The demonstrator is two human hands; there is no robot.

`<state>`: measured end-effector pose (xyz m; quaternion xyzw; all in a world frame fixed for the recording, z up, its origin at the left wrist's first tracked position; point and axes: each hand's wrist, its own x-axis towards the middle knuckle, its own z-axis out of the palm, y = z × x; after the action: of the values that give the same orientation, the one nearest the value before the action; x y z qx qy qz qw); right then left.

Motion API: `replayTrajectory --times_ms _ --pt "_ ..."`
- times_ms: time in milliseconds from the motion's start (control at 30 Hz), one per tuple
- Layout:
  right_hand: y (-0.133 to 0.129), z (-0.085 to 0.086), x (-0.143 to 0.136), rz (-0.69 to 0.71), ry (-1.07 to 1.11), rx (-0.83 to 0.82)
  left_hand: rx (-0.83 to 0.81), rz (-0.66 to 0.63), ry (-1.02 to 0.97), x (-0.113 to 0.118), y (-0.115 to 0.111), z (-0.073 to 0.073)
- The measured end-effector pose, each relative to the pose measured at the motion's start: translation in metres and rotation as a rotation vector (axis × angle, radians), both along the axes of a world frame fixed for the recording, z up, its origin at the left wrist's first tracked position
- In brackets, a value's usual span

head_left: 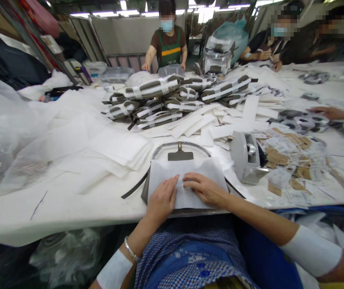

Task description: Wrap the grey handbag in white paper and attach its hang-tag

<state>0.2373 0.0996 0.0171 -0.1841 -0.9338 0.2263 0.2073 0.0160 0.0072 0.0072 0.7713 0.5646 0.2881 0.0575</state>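
In front of me on the white table lies a dark grey-green handbag (pixel 145 188), with a wrapped handle arching at its far side. A flap with a metal clasp (pixel 180 151) shows just past a white sheet (pixel 203 166) that covers most of the bag's front. Both hands rest on this sheet, close together near its middle. My left hand (pixel 163 197) lies flat with its fingers stretched forward. My right hand (pixel 204 189) has its fingers extended toward the left one and slightly bent. Dark straps stick out on either side of the bag.
A grey tape dispenser (pixel 245 157) stands to the right, beside many paper tags (pixel 292 160). Wrapped bags (pixel 156 100) are piled behind the work spot. White sheets (pixel 108 144) and plastic bags (pixel 12 128) lie left. Co-workers stand across the table; another person's hand (pixel 325 112) reaches in from the right.
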Motion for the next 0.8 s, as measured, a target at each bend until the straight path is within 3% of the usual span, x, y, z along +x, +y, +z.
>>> replayTrajectory --times_ms 200,400,500,633,733,800 --pt "-0.002 0.001 0.000 0.034 -0.028 0.076 0.009 -0.006 -0.011 0.000 0.000 0.000" --pt "-0.003 -0.003 0.003 -0.025 0.075 -0.004 -0.012 -0.072 0.044 -0.001 -0.002 0.005" --pt "-0.002 -0.003 -0.001 -0.019 -0.012 0.036 -0.023 -0.101 0.144 0.000 0.001 0.010" --pt "-0.005 0.013 -0.001 -0.045 -0.184 0.027 0.002 -0.123 0.293 -0.003 0.002 0.017" --pt "-0.009 0.017 0.004 -0.047 -0.185 -0.017 0.180 -0.197 0.462 -0.011 0.002 0.006" --pt "-0.002 0.004 0.004 -0.043 -0.164 -0.013 0.353 -0.227 0.437 -0.016 0.010 -0.014"
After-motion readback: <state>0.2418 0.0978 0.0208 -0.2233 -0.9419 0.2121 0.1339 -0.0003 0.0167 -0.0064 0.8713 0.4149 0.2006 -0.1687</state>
